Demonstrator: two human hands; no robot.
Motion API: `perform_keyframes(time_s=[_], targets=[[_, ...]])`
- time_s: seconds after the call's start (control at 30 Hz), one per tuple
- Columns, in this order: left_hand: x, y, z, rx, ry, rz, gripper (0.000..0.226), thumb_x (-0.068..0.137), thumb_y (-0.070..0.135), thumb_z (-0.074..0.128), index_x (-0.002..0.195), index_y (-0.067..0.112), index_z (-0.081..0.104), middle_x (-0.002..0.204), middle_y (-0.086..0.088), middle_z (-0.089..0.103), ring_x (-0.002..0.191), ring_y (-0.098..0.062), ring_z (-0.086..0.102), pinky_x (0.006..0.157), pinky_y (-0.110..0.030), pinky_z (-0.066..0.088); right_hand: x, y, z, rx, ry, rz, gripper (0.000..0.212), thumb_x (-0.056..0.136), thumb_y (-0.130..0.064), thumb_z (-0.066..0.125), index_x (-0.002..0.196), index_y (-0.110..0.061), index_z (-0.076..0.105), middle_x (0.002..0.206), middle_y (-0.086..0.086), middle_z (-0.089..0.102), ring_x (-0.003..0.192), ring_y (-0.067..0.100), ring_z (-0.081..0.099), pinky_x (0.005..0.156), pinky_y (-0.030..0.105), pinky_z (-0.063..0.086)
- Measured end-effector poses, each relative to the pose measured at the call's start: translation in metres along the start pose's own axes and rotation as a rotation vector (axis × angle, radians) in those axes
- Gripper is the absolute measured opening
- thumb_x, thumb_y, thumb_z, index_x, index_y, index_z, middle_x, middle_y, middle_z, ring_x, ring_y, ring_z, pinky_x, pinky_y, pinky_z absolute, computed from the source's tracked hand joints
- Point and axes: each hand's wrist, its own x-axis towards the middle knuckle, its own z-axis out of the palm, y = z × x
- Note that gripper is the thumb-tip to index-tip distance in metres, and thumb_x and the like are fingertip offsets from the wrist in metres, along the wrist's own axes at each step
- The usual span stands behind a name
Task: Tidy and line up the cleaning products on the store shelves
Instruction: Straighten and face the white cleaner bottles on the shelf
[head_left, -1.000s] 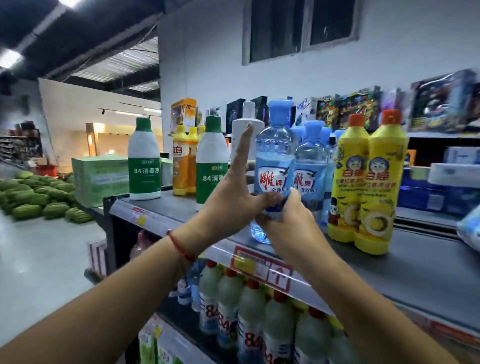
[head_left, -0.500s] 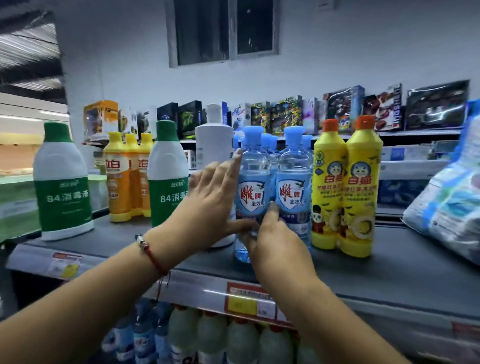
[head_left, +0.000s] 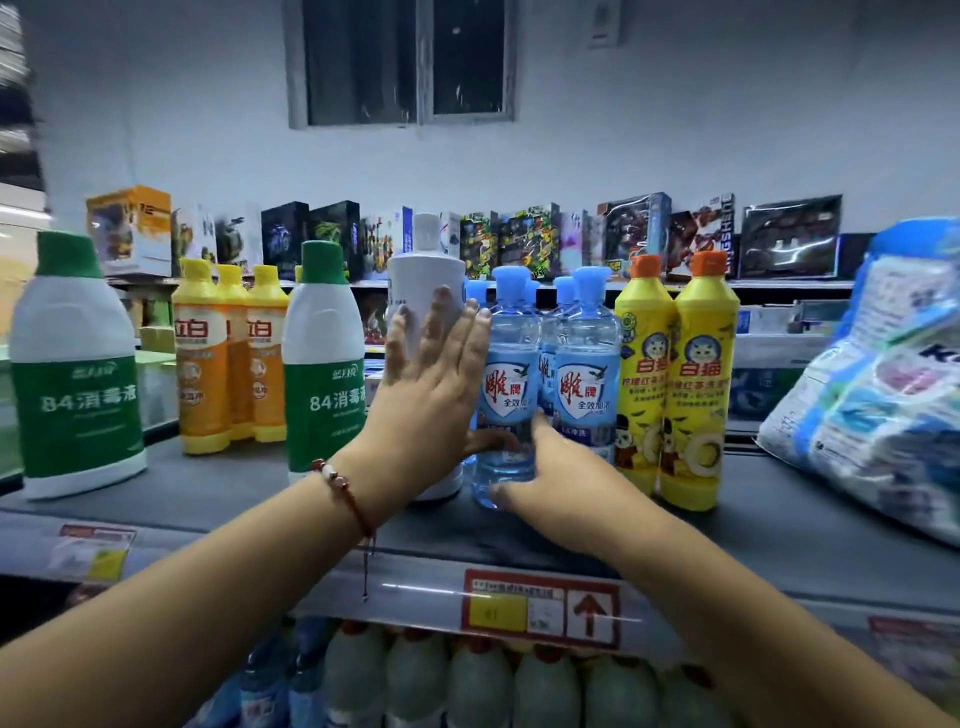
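Grey shelving (head_left: 779, 525) carries the cleaning products, with a price strip along its front lip. On it the left hand (head_left: 426, 384) lies flat, fingers straight and spread, against the white bottle (head_left: 421, 291), its thumb reaching round to the front blue bottle (head_left: 511, 374). The right hand (head_left: 550, 478) curls round the base of that blue bottle from the right, gripping it low.

Bare shelf top lies in front of the blue bottle, out to the lip; to its right it stands tight beside a second blue bottle (head_left: 587, 374), then two yellow bottles (head_left: 696, 384), then open shelf before a blue-and-white bag (head_left: 883, 374).

Compared with half a second ago, the left hand has slid from the blue bottle's side onto the white bottle, and the right hand has dropped toward the base.

Left of the white bottle stand a green-labelled bottle (head_left: 324, 358), orange-yellow bottles (head_left: 202, 358) behind it, and another green one (head_left: 78, 374). The blue bottles show clear liquid.
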Motion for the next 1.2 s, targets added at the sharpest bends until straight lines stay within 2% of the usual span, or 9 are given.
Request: perform_keyframes(time_s=[0.13, 0.27, 0.37, 0.5, 0.57, 0.67, 0.87, 1.03, 1.2], targets=[[-0.008, -0.008, -0.009, -0.018, 0.023, -0.041, 0.112, 0.075, 0.086, 0.026, 0.16, 0.016, 0.005, 0.167, -0.012, -0.004, 0.152, -0.035, -0.017, 0.118, -0.056, -0.012, -0.008, -0.013, -0.038, -0.148, 0.095, -0.125, 0.065, 0.097, -0.037, 0.061, 0.154, -0.024, 0.033, 0.149, -0.001, 0.049, 0.131, 0.019, 0.05, 0.102, 0.029, 0.043], [-0.026, -0.023, -0.023, 0.031, 0.045, -0.04, 0.095, 0.08, 0.077, 0.043, 0.153, 0.017, 0.037, 0.159, -0.017, 0.034, 0.149, -0.04, 0.027, 0.116, -0.061, 0.021, 0.0, -0.05, -0.068, -0.238, 0.151, -0.312, 0.068, 0.096, -0.035, 0.062, 0.156, -0.027, 0.031, 0.157, -0.001, 0.041, 0.14, 0.017, 0.042, 0.109, 0.027, 0.035], [-0.04, -0.037, -0.034, 0.043, 0.013, -0.083, 0.091, 0.08, 0.073, 0.056, 0.15, 0.019, 0.04, 0.158, -0.017, 0.037, 0.142, -0.039, 0.04, 0.109, -0.058, 0.037, 0.026, -0.085, -0.076, -0.264, 0.174, -0.421, 0.075, 0.094, -0.037, 0.065, 0.157, -0.024, 0.028, 0.159, 0.003, 0.037, 0.143, 0.018, 0.038, 0.11, 0.026, 0.031], [-0.055, -0.049, -0.049, 0.074, -0.074, -0.133, 0.094, 0.086, 0.076, 0.047, 0.159, 0.026, 0.016, 0.166, -0.01, 0.021, 0.151, -0.033, 0.023, 0.119, -0.05, 0.027, 0.076, -0.12, -0.073, -0.315, 0.229, -0.46, 0.085, 0.093, -0.034, 0.065, 0.159, -0.016, 0.015, 0.162, 0.011, 0.027, 0.148, 0.027, 0.03, 0.121, 0.037, 0.026], [-0.062, -0.055, -0.055, 0.104, -0.096, -0.153, 0.093, 0.087, 0.077, 0.041, 0.159, 0.029, 0.008, 0.166, -0.008, 0.018, 0.152, -0.031, 0.02, 0.119, -0.049, 0.025, 0.099, -0.131, -0.071, -0.316, 0.256, -0.417, 0.091, 0.092, -0.042, 0.065, 0.159, -0.015, 0.01, 0.161, 0.014, 0.028, 0.145, 0.032, 0.033, 0.12, 0.044, 0.03], [-0.074, -0.064, -0.059, 0.116, -0.142, -0.185, 0.093, 0.088, 0.078, 0.037, 0.159, 0.03, 0.001, 0.167, -0.008, 0.016, 0.152, -0.03, 0.019, 0.12, -0.049, 0.024, 0.121, -0.14, -0.066, -0.272, 0.274, -0.308, 0.096, 0.09, -0.05, 0.066, 0.158, -0.011, 0.012, 0.158, 0.018, 0.03, 0.141, 0.035, 0.039, 0.115, 0.044, 0.037], [-0.097, -0.076, -0.062, 0.115, -0.158, -0.229, 0.093, 0.087, 0.079, 0.038, 0.159, 0.03, 0.004, 0.166, -0.007, 0.02, 0.149, -0.028, 0.025, 0.118, -0.047, 0.029, 0.125, -0.135, -0.052, -0.2, 0.351, -0.24, 0.074, 0.088, -0.042, 0.067, 0.144, -0.014, 0.028, 0.133, 0.018, 0.052, 0.112, 0.039, 0.058, 0.091, 0.046, 0.052], [-0.108, -0.075, -0.059, 0.076, -0.142, -0.241, 0.092, 0.088, 0.08, 0.035, 0.159, 0.029, 0.008, 0.164, -0.006, 0.025, 0.146, -0.026, 0.03, 0.116, -0.044, 0.032, 0.103, -0.134, -0.045, -0.131, 0.369, -0.295, 0.083, 0.082, -0.042, 0.077, 0.143, -0.02, 0.026, 0.136, 0.016, 0.044, 0.114, 0.038, 0.056, 0.095, 0.051, 0.052], [-0.113, -0.063, -0.052, -0.018, -0.065, -0.239, 0.093, 0.087, 0.077, 0.039, 0.159, 0.024, 0.016, 0.159, -0.007, 0.035, 0.143, -0.024, 0.037, 0.112, -0.04, 0.036, 0.07, -0.135, -0.045, -0.001, 0.411, -0.464, 0.081, 0.08, -0.032, 0.08, 0.143, -0.023, 0.029, 0.138, 0.012, 0.045, 0.11, 0.034, 0.056, 0.094, 0.044, 0.051]])
